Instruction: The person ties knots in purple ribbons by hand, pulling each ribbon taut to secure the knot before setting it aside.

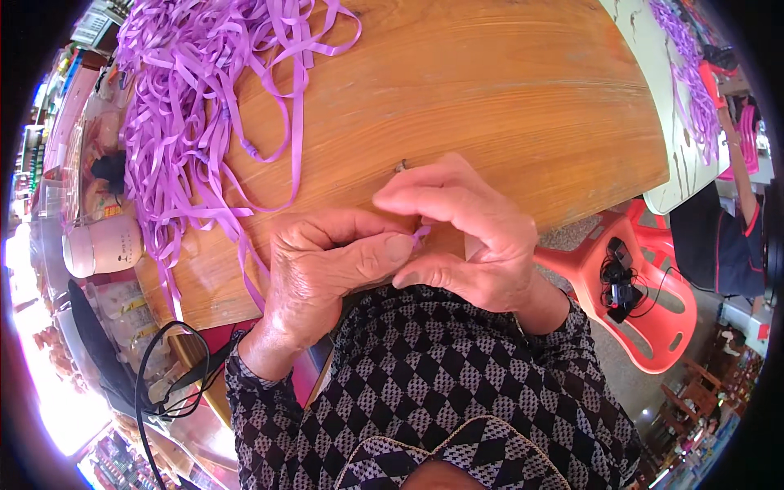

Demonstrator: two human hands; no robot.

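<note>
My left hand (pixel 327 265) is closed in a pinch just past the table's near edge, thumb pressed against the bent fingers. A small purple ribbon end (pixel 420 234) sticks out beyond its thumb tip. Close on the right, my right hand (pixel 486 233) curves around that end with thumb and fingers apart, and nothing shows between them. A large tangled heap of purple ribbons (pixel 192 98) covers the far left of the wooden table (pixel 506 106). Some strands carry small knots, and several trail down the table toward my left wrist.
Left of the table stand a pale lidded jar (pixel 102 247) and clear plastic containers, with a black cable (pixel 143 367) below. At right, a coral plastic chair (pixel 653 302) holds a black corded device (pixel 622 286). Another person's arm (pixel 735 155) is near a white table (pixel 633 33) bearing purple ribbons.
</note>
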